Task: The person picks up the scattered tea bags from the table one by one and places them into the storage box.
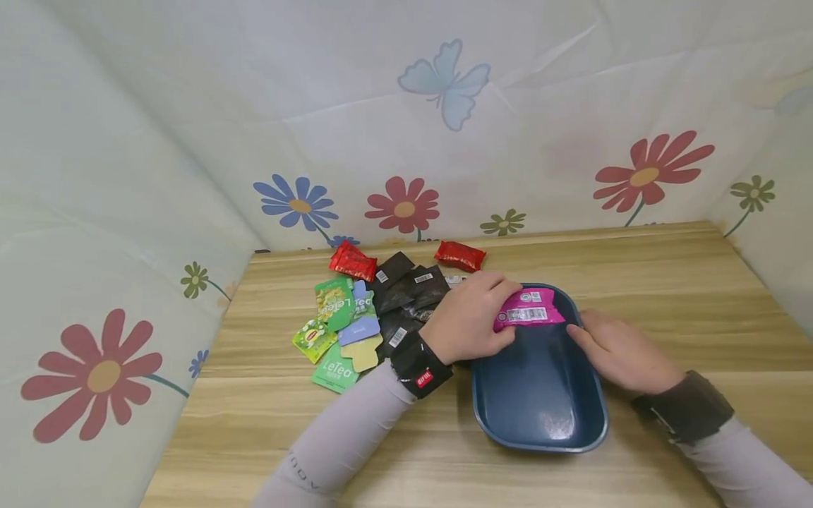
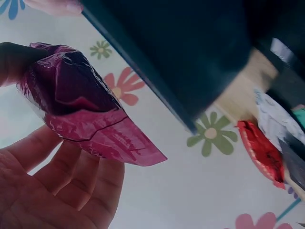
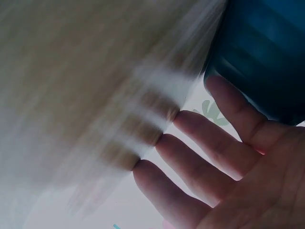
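Note:
My left hand (image 1: 471,317) holds a shiny pink packet (image 1: 530,308) with a barcode label over the far end of a dark blue basin (image 1: 540,395). In the left wrist view the thumb lies on one side of the crinkled pink packet (image 2: 114,136) and the fingers on the other. At the basin's right side is my right hand (image 1: 625,353), its thumb tip over the rim. The right wrist view shows the fingers of this hand (image 3: 238,162) straight and spread, one fingertip at the basin's outer wall (image 3: 267,62).
Left of the basin lie several black sachets (image 1: 396,296), green LeTea packets (image 1: 334,370) and a yellow-green Lipton sachet (image 1: 314,340). Red packets (image 1: 353,261) and another red packet (image 1: 460,255) lie near the wood table's back edge. A flowered white curtain (image 1: 527,169) encloses the table.

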{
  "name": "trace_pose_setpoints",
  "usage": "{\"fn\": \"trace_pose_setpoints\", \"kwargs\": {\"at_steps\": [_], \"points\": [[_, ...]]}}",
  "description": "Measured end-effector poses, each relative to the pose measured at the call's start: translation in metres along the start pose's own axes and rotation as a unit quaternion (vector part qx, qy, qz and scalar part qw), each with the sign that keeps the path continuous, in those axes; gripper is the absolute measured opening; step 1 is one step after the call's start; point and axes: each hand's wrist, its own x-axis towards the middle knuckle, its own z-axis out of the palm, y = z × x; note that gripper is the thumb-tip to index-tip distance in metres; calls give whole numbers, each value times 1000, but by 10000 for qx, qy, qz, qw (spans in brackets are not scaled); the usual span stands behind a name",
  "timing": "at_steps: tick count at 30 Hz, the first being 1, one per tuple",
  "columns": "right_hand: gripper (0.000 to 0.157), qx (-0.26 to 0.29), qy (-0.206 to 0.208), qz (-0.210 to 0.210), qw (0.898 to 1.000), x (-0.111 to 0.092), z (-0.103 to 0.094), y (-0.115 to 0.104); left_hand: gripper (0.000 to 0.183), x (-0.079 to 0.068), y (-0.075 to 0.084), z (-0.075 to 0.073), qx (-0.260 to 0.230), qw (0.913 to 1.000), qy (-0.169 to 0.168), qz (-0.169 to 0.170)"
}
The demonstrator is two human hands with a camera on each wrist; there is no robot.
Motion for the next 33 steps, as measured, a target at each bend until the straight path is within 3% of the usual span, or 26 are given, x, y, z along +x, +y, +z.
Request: {"fn": "trace_pose_setpoints", "kwargs": {"at_steps": [2,8,12,16,22,28,33], "points": [[55,11,-32,6,10000,0,0,0,71,4,3,0,-2,10000,-22,32],[52,-2,96,-167,9998,0,0,0,136,4,2,-7,165,9983,-558,-46],[52,-36,81,-108,9999,0,-1,0,137,-4,-18,-20,362,9972,-624,-172],[51,-5,40,-118,9999,0,-2,1,122,-15,-56,-33,475,9949,-778,-433],[46,12,19,-182,9998,1,-3,3,110,-34,-128,-41,759,9859,-1163,-931],[43,-42,30,-198,9998,2,-3,2,98,-52,-191,-39,692,9772,-1420,-1417],[40,-113,21,-155,9998,3,-4,1,93,-62,-226,-33,584,9749,-1429,-1607]]}}
